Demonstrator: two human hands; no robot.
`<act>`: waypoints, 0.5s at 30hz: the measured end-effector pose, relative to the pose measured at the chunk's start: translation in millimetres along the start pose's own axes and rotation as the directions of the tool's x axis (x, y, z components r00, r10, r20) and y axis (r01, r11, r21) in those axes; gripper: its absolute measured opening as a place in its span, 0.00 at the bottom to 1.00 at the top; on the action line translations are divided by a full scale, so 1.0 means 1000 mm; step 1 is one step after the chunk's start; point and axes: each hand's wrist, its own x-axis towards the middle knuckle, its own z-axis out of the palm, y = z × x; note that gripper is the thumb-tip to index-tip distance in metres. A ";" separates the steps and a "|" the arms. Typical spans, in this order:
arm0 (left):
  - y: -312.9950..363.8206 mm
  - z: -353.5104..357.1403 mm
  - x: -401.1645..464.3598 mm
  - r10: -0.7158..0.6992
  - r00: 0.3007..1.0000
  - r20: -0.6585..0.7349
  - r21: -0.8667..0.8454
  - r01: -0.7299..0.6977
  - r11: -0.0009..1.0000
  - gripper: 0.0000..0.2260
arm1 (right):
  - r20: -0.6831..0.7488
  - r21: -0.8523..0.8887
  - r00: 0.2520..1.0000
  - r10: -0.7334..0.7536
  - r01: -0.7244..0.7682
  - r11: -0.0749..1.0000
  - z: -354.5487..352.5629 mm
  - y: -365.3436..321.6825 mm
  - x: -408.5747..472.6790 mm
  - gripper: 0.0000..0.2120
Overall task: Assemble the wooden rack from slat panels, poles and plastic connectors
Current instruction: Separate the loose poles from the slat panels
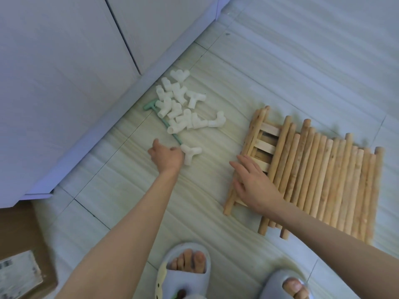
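On tiled floor [280,72]: left hand [167,157], grip clamped on white connector [191,153]; right hand [253,184], fingers straight, on slat panels [262,145].

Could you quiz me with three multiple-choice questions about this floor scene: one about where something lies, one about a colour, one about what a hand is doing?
1. Where is the pile of white connectors relative to the wooden poles?
A. To their left, near the white cabinet
B. On top of them
C. Inside the cardboard box

2. What colour is the thin T-handled tool beside the pile?
A. Red
B. Green
C. Black

3. What is the left hand doing?
A. Resting flat on the poles
B. Hanging idle
C. Gripping a single connector

Answers: 1 A, the pile lies by the cabinet's base. 2 B, its handle shows pale green. 3 C, its fingers curl round one white piece, while the right hand lies on the wood.
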 end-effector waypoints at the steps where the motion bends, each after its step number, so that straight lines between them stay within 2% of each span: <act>1: -0.004 0.001 -0.010 -0.119 0.993 0.011 -0.067 0.120 0.991 0.27 | -0.012 -0.008 1.000 -0.008 0.008 1.000 -0.004 0.004 -0.004 0.24; 2: -0.007 0.004 -0.018 -0.220 0.973 0.067 -0.151 0.228 0.962 0.27 | -0.027 -0.012 1.000 -0.014 0.014 1.000 -0.007 0.009 -0.009 0.23; 4: -0.006 0.014 -0.029 -0.305 0.929 0.212 -0.318 0.360 0.877 0.27 | -0.042 -0.007 0.999 -0.002 0.002 1.000 -0.011 0.018 -0.019 0.22; 7: 0.021 0.022 -0.031 -0.250 0.910 0.330 -0.522 0.397 0.755 0.23 | -0.024 0.015 0.999 0.047 -0.047 0.999 -0.016 0.032 -0.035 0.22; 8: 0.030 0.020 -0.032 -0.236 0.909 0.344 -0.537 0.396 0.745 0.22 | -0.020 0.025 0.998 0.061 -0.061 0.998 -0.017 0.037 -0.040 0.22; 11: 0.047 0.013 -0.032 -0.269 0.902 0.338 -0.454 0.407 0.793 0.19 | -0.050 0.055 0.993 0.108 -0.105 0.993 -0.025 0.059 -0.057 0.23; 13: 0.051 0.012 -0.041 -0.314 0.908 0.277 -0.391 0.405 0.827 0.20 | -0.089 0.108 0.977 0.191 -0.181 0.977 -0.029 0.078 -0.072 0.23; 15: 0.051 0.019 -0.063 -0.227 0.952 0.207 -0.264 0.278 0.924 0.19 | -0.126 0.177 0.945 0.303 -0.279 0.944 -0.032 0.098 -0.087 0.22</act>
